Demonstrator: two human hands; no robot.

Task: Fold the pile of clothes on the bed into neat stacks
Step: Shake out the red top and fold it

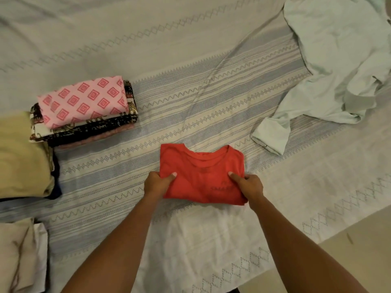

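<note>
Folded red T-shirt (203,174), collar toward the far side, lying on the bed (190,60) at near centre. As I see it, both hands grip it: the left hand (157,183) pinches the left edge with the thumb on top, and the right hand (251,187) pinches the right edge the same way. Far left: a folded stack topped by a pink diamond-print cloth (84,100). Just nearer and further left, a tan folded pile (21,155). Near left corner: a cream cloth (17,250). Far right, well apart from the T-shirt: a pale blue shirt (328,70), unfolded and rumpled.
</note>
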